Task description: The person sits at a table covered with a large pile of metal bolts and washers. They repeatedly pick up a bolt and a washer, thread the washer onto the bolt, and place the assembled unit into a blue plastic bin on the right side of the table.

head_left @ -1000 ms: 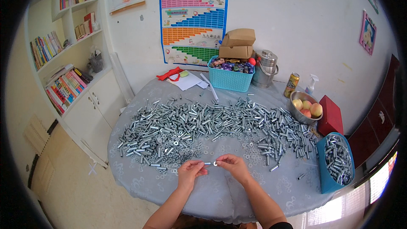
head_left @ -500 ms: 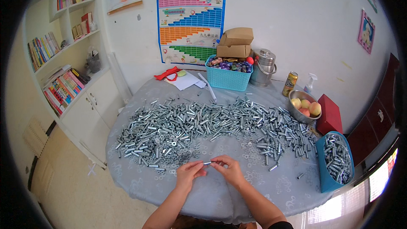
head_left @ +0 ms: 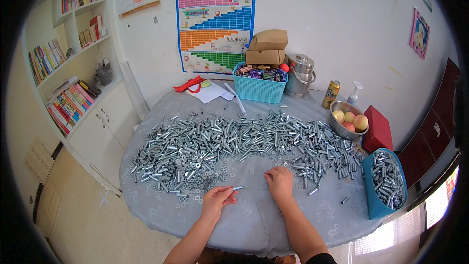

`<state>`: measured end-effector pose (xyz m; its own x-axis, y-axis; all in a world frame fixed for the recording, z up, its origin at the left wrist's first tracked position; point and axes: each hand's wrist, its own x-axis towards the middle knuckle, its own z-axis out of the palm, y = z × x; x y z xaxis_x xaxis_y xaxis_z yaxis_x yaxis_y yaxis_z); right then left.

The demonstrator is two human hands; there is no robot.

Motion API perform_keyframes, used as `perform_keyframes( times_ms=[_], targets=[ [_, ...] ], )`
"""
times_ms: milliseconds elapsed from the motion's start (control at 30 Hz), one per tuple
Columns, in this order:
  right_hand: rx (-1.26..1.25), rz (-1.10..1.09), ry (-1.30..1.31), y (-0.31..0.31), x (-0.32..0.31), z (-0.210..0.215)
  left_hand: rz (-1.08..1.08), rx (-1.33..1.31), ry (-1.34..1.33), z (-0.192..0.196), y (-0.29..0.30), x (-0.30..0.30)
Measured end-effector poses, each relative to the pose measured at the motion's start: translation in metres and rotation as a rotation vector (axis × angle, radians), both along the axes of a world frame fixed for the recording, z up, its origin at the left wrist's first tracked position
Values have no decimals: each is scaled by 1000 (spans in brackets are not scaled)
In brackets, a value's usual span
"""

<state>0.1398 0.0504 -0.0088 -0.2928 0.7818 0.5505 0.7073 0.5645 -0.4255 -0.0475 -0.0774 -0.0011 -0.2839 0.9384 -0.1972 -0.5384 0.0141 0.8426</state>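
Observation:
My left hand pinches a thin silver bolt that points to the right, just above the grey tablecloth. My right hand lies palm down on the cloth, fingers curled at the near edge of a wide heap of silver bolts and washers. The two hands are a short way apart, and the bolt tip does not touch my right hand. Whether anything sits under my right fingers is hidden.
A blue bin of bolts stands at the right edge. At the back are a turquoise basket, cardboard boxes, a metal pot, a can, a spray bottle, a fruit bowl and a red box.
My right hand has let go of the bolt and moved right, down to the heap's edge. My left hand still holds the bolt in about the same spot.

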Motion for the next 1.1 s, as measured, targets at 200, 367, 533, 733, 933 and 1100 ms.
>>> perform_keyframes(
  times_ms=[200,367,533,733,933,1100],
  targets=[
    [-561,109,287,-14,-4,16,7,4,-13,1,0,-1],
    [-963,463,809,-28,-16,17,2,2,-15,-2,-1,-2],
    [-981,499,788,-34,-21,16,-21,0,-20,-2,-1,-1],
    [-975,478,819,-40,-23,20,-32,16,-63,-6,-1,-2],
    [-950,506,861,-40,-26,14,-32,24,-83,-7,-1,-4],
    [-932,510,852,-42,-27,15,-52,33,-100,-7,-1,-5]
  ],
)
